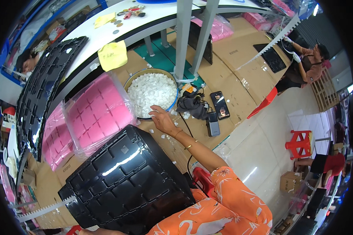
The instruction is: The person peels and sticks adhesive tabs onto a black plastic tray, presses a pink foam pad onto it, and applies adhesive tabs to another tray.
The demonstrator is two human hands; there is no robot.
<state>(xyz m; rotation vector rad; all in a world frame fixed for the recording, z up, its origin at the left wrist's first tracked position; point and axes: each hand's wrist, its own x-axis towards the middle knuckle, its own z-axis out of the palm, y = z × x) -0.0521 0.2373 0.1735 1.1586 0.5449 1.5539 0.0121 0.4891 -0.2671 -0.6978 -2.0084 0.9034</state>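
My right hand (164,122) reaches over the near rim of a round basin (177,96) full of small white pieces (152,91). Its fingers are bent and slightly apart, and I see nothing held in them. In front of me a large black molded plastic tray (125,172) lies tilted, with ribs and slots across its surface. Only a sliver of my left hand (100,232) shows at the bottom edge, below the tray; its fingers are hidden. A white toothed strip (47,208) runs in from the left to the tray's left end.
Pink foam blocks in clear plastic (98,111) lie beyond the tray. Another black tray (47,90) leans at the left. Right of the basin are a phone (220,105), a power bank (213,124) and a dark cloth bundle (192,105). Grey posts (183,39) rise behind. A co-worker (312,64) sits far right.
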